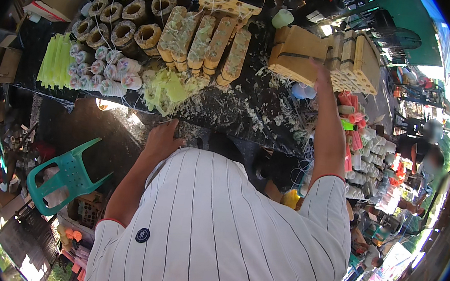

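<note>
My right hand (322, 77) is stretched out over the table, its fingers against the right end of a strapped wooden block (297, 49). Those fingers look extended rather than wrapped round it, and some are hidden. Just right of the hand stands a group of wooden blocks (360, 61) with rows of round holes and dark bands. My left hand (163, 139) rests at the table's near edge, fingers loosely spread and holding nothing. Beyond it lies a heap of pale yellow-green, wax-like scraps (169, 89). Several narrow upright blocks (213, 42) topped with whitish-green residue stand behind the heap.
Thick hollow tubes (122, 34), bundled white rolls (104, 72) and light-green sticks (55, 62) fill the table's left side. Pale flakes litter the dark tabletop (261, 103). A green plastic chair (70, 177) stands at left; white and pink cylinders (367, 154) are stacked at right.
</note>
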### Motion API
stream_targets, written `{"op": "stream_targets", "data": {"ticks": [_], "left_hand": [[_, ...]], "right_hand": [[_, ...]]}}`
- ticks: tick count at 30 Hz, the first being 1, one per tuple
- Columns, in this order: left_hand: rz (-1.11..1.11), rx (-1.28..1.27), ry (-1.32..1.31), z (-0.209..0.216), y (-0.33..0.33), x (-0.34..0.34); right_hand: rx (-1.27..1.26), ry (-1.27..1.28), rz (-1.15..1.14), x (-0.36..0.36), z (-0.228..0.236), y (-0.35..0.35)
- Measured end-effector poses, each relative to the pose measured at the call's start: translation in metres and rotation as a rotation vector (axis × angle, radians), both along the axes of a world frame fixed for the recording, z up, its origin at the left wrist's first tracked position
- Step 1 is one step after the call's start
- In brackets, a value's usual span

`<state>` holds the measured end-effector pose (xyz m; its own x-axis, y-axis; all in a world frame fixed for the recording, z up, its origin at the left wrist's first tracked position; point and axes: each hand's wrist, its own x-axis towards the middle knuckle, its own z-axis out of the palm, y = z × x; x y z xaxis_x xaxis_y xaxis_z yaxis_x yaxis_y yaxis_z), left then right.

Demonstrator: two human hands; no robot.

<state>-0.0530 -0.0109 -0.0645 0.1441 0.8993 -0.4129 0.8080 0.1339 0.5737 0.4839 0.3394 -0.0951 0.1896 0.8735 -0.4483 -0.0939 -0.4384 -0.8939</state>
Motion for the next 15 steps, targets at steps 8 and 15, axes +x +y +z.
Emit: {"op": "stream_targets", "data": {"ticks": [8, 15], "left_hand": [[0.153, -0.07, 0.058, -0.01, -0.017, 0.021], [0.128, -0.164, 0.102, -0.009, -0.019, 0.031]], "right_hand": [[-0.032, -0.185, 0.189, 0.031, -0.046, 0.06], [-0.237, -0.289, 0.336, -0.01, -0.023, 0.043]]}}
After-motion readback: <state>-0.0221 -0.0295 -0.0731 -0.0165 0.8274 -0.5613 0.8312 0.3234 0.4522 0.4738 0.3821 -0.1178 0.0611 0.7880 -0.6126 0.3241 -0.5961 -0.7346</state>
